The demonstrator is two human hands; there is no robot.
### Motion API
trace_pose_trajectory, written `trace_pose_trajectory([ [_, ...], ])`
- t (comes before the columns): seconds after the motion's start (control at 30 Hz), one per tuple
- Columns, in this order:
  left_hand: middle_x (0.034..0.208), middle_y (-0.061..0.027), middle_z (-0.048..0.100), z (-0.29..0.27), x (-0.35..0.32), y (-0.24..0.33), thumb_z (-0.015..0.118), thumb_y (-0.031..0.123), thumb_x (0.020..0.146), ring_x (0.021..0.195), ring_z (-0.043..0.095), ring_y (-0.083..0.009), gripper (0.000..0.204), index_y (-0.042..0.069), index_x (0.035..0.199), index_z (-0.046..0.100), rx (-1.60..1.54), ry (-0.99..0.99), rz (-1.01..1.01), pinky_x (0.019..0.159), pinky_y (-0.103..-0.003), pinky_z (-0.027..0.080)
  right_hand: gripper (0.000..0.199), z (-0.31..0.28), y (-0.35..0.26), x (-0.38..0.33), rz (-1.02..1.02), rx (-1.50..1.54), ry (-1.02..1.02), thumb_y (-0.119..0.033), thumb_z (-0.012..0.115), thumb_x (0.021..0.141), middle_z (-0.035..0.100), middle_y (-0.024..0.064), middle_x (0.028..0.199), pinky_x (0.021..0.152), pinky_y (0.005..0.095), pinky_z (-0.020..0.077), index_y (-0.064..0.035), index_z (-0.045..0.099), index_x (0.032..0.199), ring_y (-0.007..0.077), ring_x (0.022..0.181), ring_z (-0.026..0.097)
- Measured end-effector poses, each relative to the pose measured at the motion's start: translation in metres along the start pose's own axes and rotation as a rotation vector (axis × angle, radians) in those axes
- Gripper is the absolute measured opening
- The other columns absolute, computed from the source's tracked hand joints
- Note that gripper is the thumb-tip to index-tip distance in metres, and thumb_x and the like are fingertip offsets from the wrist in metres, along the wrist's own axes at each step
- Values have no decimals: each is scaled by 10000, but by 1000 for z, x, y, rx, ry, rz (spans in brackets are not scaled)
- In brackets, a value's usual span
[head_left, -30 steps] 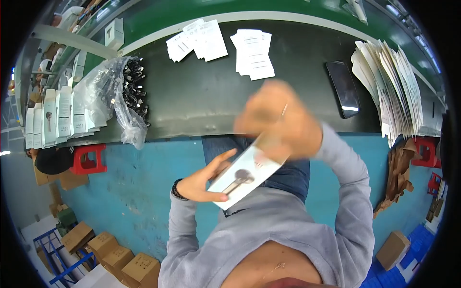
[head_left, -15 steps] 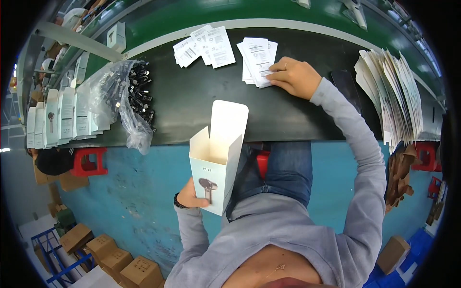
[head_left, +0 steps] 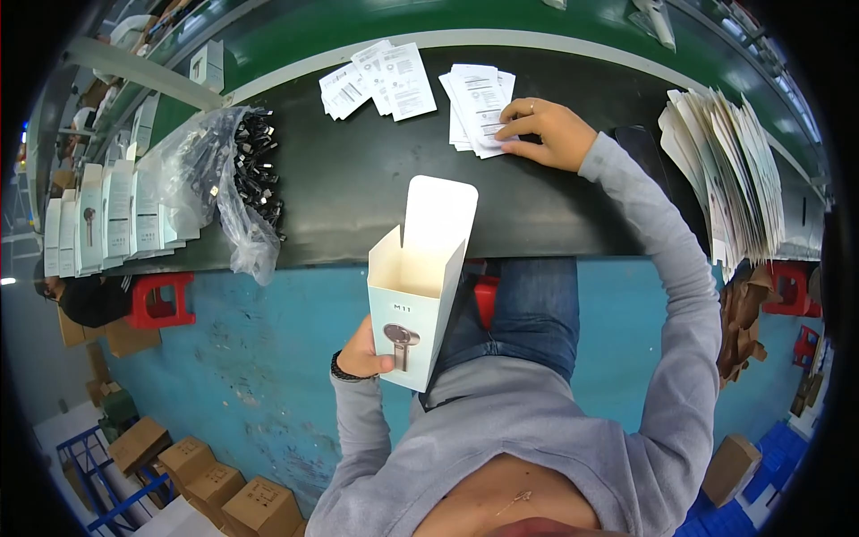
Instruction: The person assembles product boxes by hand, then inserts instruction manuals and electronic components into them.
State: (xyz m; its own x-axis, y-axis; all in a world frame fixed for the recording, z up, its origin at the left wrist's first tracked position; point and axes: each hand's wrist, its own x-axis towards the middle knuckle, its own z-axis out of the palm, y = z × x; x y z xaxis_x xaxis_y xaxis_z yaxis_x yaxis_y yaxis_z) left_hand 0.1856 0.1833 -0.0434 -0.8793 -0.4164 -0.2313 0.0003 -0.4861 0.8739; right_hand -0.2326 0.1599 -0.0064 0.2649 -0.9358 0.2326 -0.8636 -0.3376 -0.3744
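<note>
My left hand (head_left: 362,353) grips the lower part of a pale open carton (head_left: 416,340), its thumb across the front near a printed picture of a small handheld device. The carton stands upright, slightly tilted, above my lap in front of the table edge. Its lid flap (head_left: 441,210) points up and away from me, and the part of the interior I see is bare. Over the table, my right hand (head_left: 546,134) has bent fingers and thumb closed at the right edge of a pile of white printed leaflets (head_left: 479,94). The fingertips partly cover the top leaflet.
More leaflets (head_left: 403,80) lie left of that pile on the black table (head_left: 358,197). A plastic bag (head_left: 197,161) of black cables (head_left: 255,170) and a row of cartons (head_left: 89,219) stand left. Flattened cartons (head_left: 729,179) stack at right, beside a dark flat object (head_left: 640,157).
The carton in my left hand has moved slightly right and now faces me more squarely. My right hand stays at the leaflet pile, its fingers a little more bent.
</note>
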Motion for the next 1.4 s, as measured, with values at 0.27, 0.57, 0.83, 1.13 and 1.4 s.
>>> trace_pose_trajectory([
  [0.27,1124,-144,546,26,27,24,720,191,711,1082,512,-214,777,56,1295,226,243,131,132,947,-360,345,169,-46,-53,-3,43,-84,629,-8,586,816,654,113,777,596,242,505,-5,606,983,163,741,664],
  [0.57,1135,-139,524,34,35,19,743,148,670,1072,503,-205,808,44,1291,236,298,116,170,933,-345,353,155,-90,-116,-23,130,756,446,-9,573,843,630,104,862,532,190,446,13,627,986,114,652,599],
  [0.83,1174,-144,497,34,30,18,756,169,655,1111,472,-214,815,39,1284,255,275,131,159,940,-345,340,123,-92,-120,-13,150,543,58,25,559,804,642,77,713,490,191,447,18,652,884,87,530,581],
  [1.13,1190,-140,487,28,26,17,781,196,631,1137,448,-218,818,37,1268,293,376,147,119,948,-348,331,386,-43,-136,20,-249,253,12,-267,728,699,581,76,758,560,287,438,-71,631,1017,216,626,557],
  [1.4,1238,-151,461,13,-12,1,743,166,671,1176,429,-229,823,45,1297,222,193,357,208,967,-355,325,239,61,-125,173,-37,254,264,-205,591,783,637,133,803,678,373,482,-50,639,959,282,755,611],
])
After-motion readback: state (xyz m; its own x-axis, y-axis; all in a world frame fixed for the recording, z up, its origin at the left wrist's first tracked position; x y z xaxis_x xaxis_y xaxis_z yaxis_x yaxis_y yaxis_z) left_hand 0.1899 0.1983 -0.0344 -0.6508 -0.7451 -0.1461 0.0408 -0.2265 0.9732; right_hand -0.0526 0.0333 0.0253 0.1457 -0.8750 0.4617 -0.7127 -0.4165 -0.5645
